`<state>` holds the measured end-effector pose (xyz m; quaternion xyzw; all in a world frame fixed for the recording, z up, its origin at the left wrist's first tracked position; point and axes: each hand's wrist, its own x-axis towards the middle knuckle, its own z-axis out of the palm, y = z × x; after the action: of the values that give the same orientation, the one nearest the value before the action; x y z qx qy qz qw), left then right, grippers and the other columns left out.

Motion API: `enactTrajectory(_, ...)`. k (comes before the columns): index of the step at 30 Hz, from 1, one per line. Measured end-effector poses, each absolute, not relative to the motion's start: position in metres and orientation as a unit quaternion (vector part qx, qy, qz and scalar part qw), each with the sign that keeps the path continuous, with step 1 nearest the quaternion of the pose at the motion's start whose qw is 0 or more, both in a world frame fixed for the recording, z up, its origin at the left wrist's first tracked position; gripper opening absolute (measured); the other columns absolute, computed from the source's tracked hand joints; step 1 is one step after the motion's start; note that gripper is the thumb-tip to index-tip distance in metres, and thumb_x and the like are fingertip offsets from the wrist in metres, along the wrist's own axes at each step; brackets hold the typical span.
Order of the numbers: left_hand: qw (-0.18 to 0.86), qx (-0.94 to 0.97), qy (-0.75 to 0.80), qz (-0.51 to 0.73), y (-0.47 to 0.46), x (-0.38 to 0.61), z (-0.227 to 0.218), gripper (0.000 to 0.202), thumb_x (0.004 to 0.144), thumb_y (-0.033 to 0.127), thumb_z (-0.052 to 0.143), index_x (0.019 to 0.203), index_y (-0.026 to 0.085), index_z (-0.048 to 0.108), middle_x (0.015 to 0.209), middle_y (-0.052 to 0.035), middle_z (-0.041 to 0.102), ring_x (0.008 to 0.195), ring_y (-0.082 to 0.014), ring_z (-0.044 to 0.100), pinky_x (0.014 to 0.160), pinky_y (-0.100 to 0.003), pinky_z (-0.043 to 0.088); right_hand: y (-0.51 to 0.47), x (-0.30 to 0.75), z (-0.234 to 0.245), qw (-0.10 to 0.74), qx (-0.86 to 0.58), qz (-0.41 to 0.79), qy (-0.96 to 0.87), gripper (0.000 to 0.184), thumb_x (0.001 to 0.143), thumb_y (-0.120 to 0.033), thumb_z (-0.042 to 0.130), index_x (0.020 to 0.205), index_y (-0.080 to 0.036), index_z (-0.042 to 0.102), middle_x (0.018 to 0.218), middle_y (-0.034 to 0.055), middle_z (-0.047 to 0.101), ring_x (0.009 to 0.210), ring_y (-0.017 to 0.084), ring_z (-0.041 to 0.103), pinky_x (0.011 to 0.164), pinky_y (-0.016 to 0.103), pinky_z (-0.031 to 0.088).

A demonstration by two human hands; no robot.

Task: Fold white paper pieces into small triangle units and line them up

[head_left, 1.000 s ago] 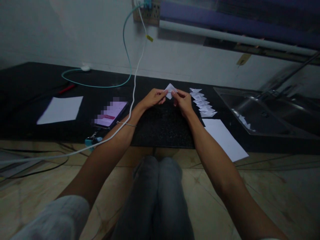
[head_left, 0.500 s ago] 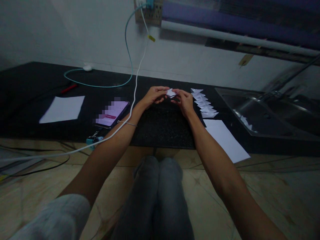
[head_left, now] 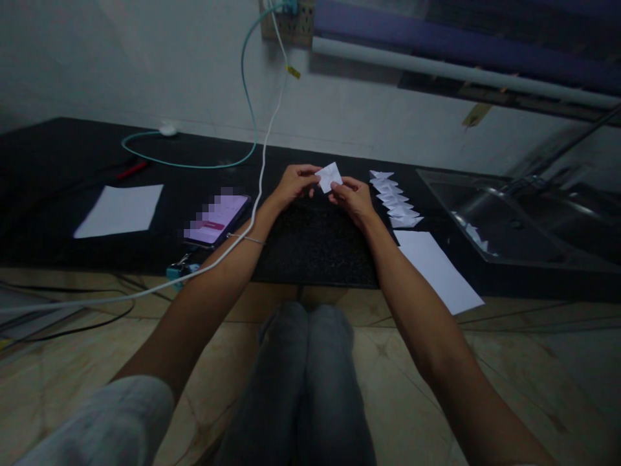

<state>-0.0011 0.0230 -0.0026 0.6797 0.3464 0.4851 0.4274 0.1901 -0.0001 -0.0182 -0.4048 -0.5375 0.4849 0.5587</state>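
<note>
Both hands are up front, over the far part of the dark surface (head_left: 315,249). Left hand (head_left: 292,186) and right hand (head_left: 354,197) both pinch one small folded white paper (head_left: 329,177). Left fingertips are closed on its left edge, right fingertips closed on its lower right corner. Paper sits between the two hands, lifted a bit off the surface, tilted, flat face toward the camera. Fold shape is too small to tell.

Just right of the right hand is a row of folded pieces (head_left: 395,202), white and overlapping, running diagonally toward the near edge. Near end of the row is just beside a plain sheet (head_left: 439,268), which lies flat and overhangs the front edge of the surface. Right of that, a steel sink (head_left: 504,223) is set into the surface, with a few white scraps inside.

Left of the left forearm is a phone (head_left: 217,219), lying flat with its screen lit. White cable (head_left: 263,149) drops from the wall socket (head_left: 286,18), crosses the surface beside the phone, passes the left forearm and runs off left above the floor. Teal cable (head_left: 204,167) from the same socket loops along the back of the surface. Second sheet (head_left: 119,210) lies well apart on the far left, with a red pen (head_left: 132,171) behind it.

Thin bracelet (head_left: 246,241) on the left wrist. Knees (head_left: 305,375) in grey trousers are below the front edge, with tiled floor under them.
</note>
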Motion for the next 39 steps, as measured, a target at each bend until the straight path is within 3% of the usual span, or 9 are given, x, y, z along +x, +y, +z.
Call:
enactTrajectory(4,0.422,0.695,0.336,0.475,0.023,0.000,-0.005,0.027,0.085,0.023,0.069,0.108,0.012,0.072,0.070,-0.0033,0.067,0.054,-0.0105,0.058,0.051,-0.023,0.039,0.000,0.190,-0.018,0.568,-0.401,0.492,-0.524,0.036,0.064,-0.043,0.087,0.088,-0.020,0.073,0.074,-0.0003,0.069,0.063,0.010,0.063,0.068,0.028,0.059)
enactTrajectory(9,0.423,0.720,0.317,0.450,0.017,0.002,-0.002,0.022,0.086,0.026,0.069,0.100,0.009,0.072,0.074,-0.0055,0.068,0.053,-0.0111,0.061,0.052,-0.024,0.044,0.004,0.191,-0.023,0.567,-0.394,0.483,-0.538,0.040,0.065,-0.050,0.086,0.087,-0.020,0.074,0.074,0.0000,0.069,0.063,0.010,0.063,0.066,0.027,0.059)
enactTrajectory(17,0.439,0.713,0.299,0.458,0.016,-0.002,0.001,0.039,0.083,0.025,0.068,0.118,0.008,0.073,0.081,-0.0097,0.075,0.059,-0.0145,0.068,0.053,-0.023,0.048,0.008,0.193,-0.024,0.592,-0.386,0.454,-0.542,0.049,0.063,-0.053,0.086,0.100,-0.022,0.076,0.081,0.0012,0.073,0.065,0.012,0.063,0.064,0.029,0.057)
enactTrajectory(30,0.419,0.687,0.335,0.491,0.009,-0.002,0.006,0.029,0.086,0.028,0.067,0.106,0.010,0.078,0.059,-0.0049,0.068,0.051,-0.0125,0.065,0.046,-0.021,0.039,0.001,0.190,-0.018,0.598,-0.379,0.415,-0.571,0.041,0.069,-0.052,0.081,0.100,-0.026,0.078,0.087,0.0023,0.075,0.071,0.014,0.065,0.070,0.032,0.057)
enactTrajectory(33,0.446,0.686,0.315,0.482,0.006,-0.004,0.008,0.031,0.090,0.035,0.064,0.105,0.010,0.076,0.069,-0.0065,0.071,0.056,-0.0117,0.067,0.046,-0.019,0.039,0.001,0.191,-0.019,0.601,-0.382,0.402,-0.576,0.033,0.072,-0.048,0.079,0.098,-0.027,0.078,0.085,0.0016,0.075,0.069,0.014,0.065,0.068,0.032,0.056)
enactTrajectory(36,0.484,0.673,0.303,0.471,0.006,-0.003,0.009,0.045,0.096,0.052,0.051,0.101,0.012,0.073,0.083,-0.0090,0.073,0.060,-0.0112,0.068,0.047,-0.019,0.041,0.001,0.191,-0.019,0.592,-0.395,0.378,-0.592,0.027,0.074,-0.043,0.077,0.095,-0.026,0.079,0.079,0.0017,0.074,0.067,0.015,0.064,0.067,0.033,0.054)
enactTrajectory(39,0.503,0.684,0.321,0.421,0.011,0.001,0.005,0.059,0.095,0.065,0.045,0.096,0.013,0.072,0.075,-0.0097,0.071,0.055,-0.0106,0.064,0.046,-0.020,0.038,-0.001,0.190,-0.018,0.576,-0.400,0.362,-0.615,0.021,0.073,-0.037,0.075,0.090,-0.024,0.080,0.077,0.0023,0.074,0.069,0.017,0.065,0.068,0.034,0.054)
